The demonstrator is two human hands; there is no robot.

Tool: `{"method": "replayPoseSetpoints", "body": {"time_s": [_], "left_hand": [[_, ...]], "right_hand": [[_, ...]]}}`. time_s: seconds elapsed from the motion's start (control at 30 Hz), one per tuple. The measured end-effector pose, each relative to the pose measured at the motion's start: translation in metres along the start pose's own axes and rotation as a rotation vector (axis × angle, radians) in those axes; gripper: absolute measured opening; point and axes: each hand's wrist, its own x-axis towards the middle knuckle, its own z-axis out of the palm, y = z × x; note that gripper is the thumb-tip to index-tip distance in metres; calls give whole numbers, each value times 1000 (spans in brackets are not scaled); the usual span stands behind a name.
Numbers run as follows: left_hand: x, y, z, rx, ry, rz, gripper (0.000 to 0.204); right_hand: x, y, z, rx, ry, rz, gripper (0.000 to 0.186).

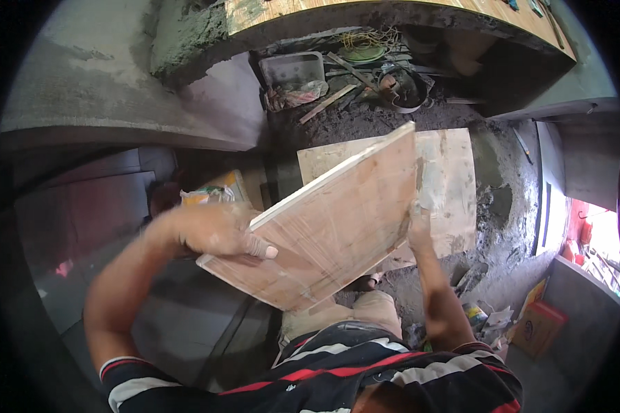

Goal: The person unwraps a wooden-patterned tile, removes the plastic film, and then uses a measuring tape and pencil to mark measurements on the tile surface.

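Observation:
A rectangular plywood board (344,227) with a pale edge is held up in front of my body, tilted, its far corner raised highest. My left hand (220,230) grips its left edge, the thumb lying over the face and the other fingers hidden behind. At the board's right edge my right hand (418,227) has hold of it, most of its fingers out of sight. Below and beyond it, a second flat wooden sheet (450,179), smeared with grey, lies on the floor, partly covered by the raised board.
A grey plastic tub (293,71) and a round pan (404,89) sit among wood scraps under a wood-topped ledge (406,8). Wet mortar (496,199) borders the sheet. A red-brown box (537,329) stands at lower right, and a grey wall (220,103) juts in at left.

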Motion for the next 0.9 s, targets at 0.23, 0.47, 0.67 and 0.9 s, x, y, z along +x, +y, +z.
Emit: {"method": "replayPoseSetpoints", "body": {"time_s": [0.23,0.47,0.67,0.9], "left_hand": [[-31,-15,30,-329,334,144,47],[22,-54,6,-368,693,159,37],[105,-135,-43,-59,936,58,36],[251,-205,-106,194,1200,49,32]], "right_hand": [[90,-39,104,-58,-259,-79,46],[103,-10,90,-122,-180,-74,56],[14,45,-10,-72,-231,442,53],[-99,176,-135,-870,-338,-78,37]]}}
